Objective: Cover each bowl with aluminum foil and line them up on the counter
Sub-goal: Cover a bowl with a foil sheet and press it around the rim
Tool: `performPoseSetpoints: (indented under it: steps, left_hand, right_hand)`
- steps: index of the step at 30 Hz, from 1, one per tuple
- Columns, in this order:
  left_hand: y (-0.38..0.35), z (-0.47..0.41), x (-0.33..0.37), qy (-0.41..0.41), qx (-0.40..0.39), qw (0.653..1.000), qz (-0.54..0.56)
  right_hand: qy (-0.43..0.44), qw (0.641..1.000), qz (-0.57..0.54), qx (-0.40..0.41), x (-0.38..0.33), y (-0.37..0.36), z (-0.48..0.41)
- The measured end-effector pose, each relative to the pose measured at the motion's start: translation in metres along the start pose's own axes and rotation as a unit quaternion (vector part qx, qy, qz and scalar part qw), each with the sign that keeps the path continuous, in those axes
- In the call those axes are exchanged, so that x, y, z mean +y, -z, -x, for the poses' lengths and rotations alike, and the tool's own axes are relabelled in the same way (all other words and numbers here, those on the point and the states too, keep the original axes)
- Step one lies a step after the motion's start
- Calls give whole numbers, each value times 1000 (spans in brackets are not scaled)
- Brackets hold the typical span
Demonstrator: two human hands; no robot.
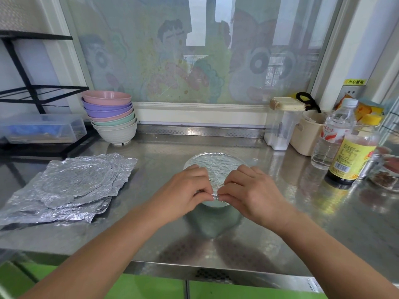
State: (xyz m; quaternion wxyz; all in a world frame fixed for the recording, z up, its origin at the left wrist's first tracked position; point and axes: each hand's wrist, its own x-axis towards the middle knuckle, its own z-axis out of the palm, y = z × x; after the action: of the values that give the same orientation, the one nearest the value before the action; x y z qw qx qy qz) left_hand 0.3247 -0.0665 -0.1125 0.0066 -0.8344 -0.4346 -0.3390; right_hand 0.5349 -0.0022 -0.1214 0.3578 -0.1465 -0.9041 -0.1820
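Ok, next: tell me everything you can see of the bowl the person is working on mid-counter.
The bowl stands upright in the middle of the steel counter, apart from the other items. Only a strip of its pale green near wall shows, below the hands; it looks like matte plastic. A crinkled foil sheet lies flat across its round mouth and folds over the rim. The left hand and right hand pinch the foil's edge together at the near rim. Its inside is hidden.

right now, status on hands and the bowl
Left hand and right hand pinching foil at near rim. Bowl mid-counter, top covered. Bowl stack, spare foil sheets off left; nothing blocking.
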Motion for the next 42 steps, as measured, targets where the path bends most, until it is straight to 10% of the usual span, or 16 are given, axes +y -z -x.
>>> performPoseSetpoints:
  steps: [42]
  left_hand:
    - [-21, -6, 8, 3, 44, 999, -1]
  right_hand:
    - [-1, 1000, 16, 22, 14, 10, 12]
